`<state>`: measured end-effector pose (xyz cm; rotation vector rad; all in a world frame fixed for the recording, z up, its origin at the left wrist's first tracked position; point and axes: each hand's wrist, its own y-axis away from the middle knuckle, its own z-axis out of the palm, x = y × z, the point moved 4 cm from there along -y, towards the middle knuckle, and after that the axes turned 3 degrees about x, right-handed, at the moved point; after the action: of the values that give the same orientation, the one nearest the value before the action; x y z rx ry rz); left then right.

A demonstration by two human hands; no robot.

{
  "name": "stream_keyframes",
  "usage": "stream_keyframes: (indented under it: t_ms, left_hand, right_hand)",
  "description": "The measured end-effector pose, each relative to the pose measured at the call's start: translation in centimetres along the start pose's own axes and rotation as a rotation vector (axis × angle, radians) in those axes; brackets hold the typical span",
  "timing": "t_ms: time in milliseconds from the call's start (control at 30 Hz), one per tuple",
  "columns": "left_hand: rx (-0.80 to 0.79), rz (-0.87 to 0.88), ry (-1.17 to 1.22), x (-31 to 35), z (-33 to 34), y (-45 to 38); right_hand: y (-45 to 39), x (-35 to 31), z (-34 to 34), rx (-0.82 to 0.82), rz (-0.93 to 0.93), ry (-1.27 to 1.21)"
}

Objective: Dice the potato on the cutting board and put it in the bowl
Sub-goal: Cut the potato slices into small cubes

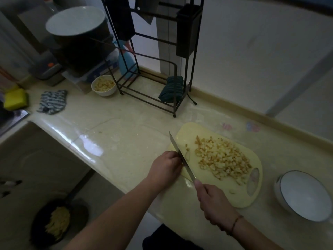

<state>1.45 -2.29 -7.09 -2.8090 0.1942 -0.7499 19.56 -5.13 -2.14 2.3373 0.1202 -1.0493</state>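
The right hand grips a steel knife — the curled left hand pins something unseen — on the pale yellow plastic cutting board, diced potato at 2 o'clock.

We see two bare forearms without sleeves; the right hand has a thin dark cord bracelet at its wrist; the left hand wears nothing.

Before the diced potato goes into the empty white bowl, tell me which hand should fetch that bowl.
Probably the right hand, though it must put down the knife first. The empty white bowl sits right of the cutting board, on that hand's side. The left hand is at the board's far left edge.
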Motion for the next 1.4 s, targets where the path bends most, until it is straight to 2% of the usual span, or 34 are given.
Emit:
stream_keyframes:
  t_ms: [333,767,1167,1400]
  left_hand:
    - [0.043,-0.087,0.026,-0.5,0.4,-0.7]
    - [0.058,0.024,0.011,-0.3,0.1,-0.4]
    - [0.062,0.042,0.014,-0.5,0.2,-0.7]
    - [0.066,0.027,0.023,-0.6,0.5,-0.5]
  right_hand:
    - [-1.3,-0.4,-0.8,-0.039,0.027,-0.024]
    - [-0.8,-0.7,-1.4,-0.006,-0.017,0.031]
    - [-1.0,-0.7,-1.6,0.001,-0.012,0.057]
    - [-1.3,-0.8,-1.9,-0.001,-0.071,0.145]
